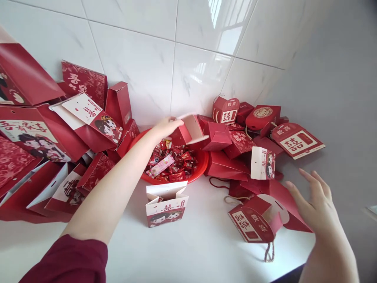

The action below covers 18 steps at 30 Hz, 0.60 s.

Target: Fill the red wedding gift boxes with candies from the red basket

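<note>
Left hand (166,126) pinches an open red gift box (188,133), best held steady over the candy basin (203,162) below; right hand (316,202) hovers, fingers spread.

Small box (190,131) blurred; bag (26,78) cut off left.

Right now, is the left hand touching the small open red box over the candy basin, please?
Touching. The head view shows the left hand gripping the small open red box at its near edge, above the candy basin.
</note>
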{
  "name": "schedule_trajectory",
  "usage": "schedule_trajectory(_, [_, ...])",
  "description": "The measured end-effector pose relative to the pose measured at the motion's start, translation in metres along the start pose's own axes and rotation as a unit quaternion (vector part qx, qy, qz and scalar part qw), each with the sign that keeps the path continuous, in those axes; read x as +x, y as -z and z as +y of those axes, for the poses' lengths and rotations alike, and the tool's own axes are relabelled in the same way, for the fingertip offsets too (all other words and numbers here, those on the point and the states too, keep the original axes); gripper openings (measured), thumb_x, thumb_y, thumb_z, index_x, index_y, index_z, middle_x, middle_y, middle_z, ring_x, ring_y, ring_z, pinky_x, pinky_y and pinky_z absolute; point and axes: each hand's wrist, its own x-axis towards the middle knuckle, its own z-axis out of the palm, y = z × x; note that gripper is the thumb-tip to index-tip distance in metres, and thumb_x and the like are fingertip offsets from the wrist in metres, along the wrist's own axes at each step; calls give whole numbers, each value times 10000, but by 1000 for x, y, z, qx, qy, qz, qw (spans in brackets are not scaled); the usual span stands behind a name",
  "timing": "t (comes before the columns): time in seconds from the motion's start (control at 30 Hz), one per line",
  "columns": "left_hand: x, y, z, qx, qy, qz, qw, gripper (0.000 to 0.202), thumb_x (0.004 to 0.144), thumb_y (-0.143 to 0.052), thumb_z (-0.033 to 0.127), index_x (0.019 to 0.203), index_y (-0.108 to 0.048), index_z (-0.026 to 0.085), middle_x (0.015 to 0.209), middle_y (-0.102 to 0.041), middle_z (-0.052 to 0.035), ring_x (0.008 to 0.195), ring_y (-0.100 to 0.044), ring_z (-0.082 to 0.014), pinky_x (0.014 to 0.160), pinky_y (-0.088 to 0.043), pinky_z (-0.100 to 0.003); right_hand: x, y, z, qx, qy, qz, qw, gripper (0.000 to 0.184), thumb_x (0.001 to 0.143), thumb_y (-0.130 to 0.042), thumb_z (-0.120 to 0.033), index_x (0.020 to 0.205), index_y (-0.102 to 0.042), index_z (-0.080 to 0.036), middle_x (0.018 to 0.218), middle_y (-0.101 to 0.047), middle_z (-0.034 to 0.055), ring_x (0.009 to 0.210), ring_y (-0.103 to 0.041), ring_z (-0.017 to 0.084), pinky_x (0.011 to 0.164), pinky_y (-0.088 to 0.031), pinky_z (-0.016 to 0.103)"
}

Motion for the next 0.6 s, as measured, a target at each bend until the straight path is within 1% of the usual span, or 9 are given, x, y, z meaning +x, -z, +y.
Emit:
schedule_trajectory(0.1, [11,13,27,-121,-37,42,991,582,793,-550,603,1224,-549,212,1201,-663,-122,1023,-655,-280,776,-564,-375,-22,1,19,-13,-15,24,1000,763,820,-458,-715,1427,-462,-254,1498,-379,179,1409,-328,355,1096,-338,586])
schedule_trajectory(0.13, [13,14,35,-160,-51,56,984,604,777,-564,632,1214,-558,216,1187,-669,-122,1010,-660,-283,790,-564,-383,-30,0,21,-15,-8,28,999,752,825,-461,-708,1419,-470,-248,1487,-397,178,1399,-346,355,1088,-348,588])
schedule_trajectory(0.2, [17,12,47,-211,-65,65,973,655,749,-574,690,1210,-572,224,1161,-680,-127,997,-667,-291,823,-557,-398,-50,-5,21,-1,33,14,999,724,838,-467,-688,1417,-464,-254,1496,-396,155,1394,-352,358,1080,-353,604])
schedule_trajectory(0.27, [19,3,55,-226,-52,36,972,726,722,-565,746,1237,-572,234,1148,-685,-140,1003,-668,-314,851,-543,-430,-74,-13,14,30,92,-29,995,713,843,-494,-667,1436,-424,-278,1537,-342,118,1412,-313,366,1080,-343,623])
schedule_trajectory(0.33, [19,-11,58,-232,-28,-15,972,798,710,-532,789,1310,-533,264,1180,-674,-149,1021,-664,-345,872,-521,-479,-95,-22,5,40,131,-74,988,748,821,-567,-642,1453,-385,-286,1581,-250,104,1433,-253,382,1079,-335,637])
schedule_trajectory(0.37, [19,-19,59,-236,-17,-40,971,826,709,-513,804,1354,-497,288,1215,-660,-149,1037,-658,-360,879,-508,-503,-104,-26,1,33,143,-80,986,751,805,-602,-629,1439,-398,-281,1592,-218,103,1438,-230,393,1084,-323,642])
schedule_trajectory(0.47, [17,-42,60,-249,8,-91,964,881,706,-455,837,1427,-414,332,1323,-600,-147,1096,-629,-398,890,-485,-539,-114,-32,-3,21,127,-50,990,628,825,-616,-572,1358,-474,-273,1588,-213,101,1419,-273,387,1079,-342,624])
schedule_trajectory(0.53, [15,-54,62,-255,23,-118,959,898,701,-436,845,1422,-435,308,1346,-583,-154,1096,-627,-412,890,-488,-535,-111,-31,1,31,91,-32,995,551,853,-595,-536,1326,-498,-270,1569,-249,103,1392,-330,363,1059,-385,596])
schedule_trajectory(0.6, [12,-61,65,-265,33,-149,952,880,706,-431,835,1384,-493,277,1330,-595,-158,1054,-649,-405,888,-498,-519,-105,-25,8,42,69,-32,996,534,850,-604,-520,1308,-510,-261,1552,-275,111,1383,-346,358,1053,-394,590])
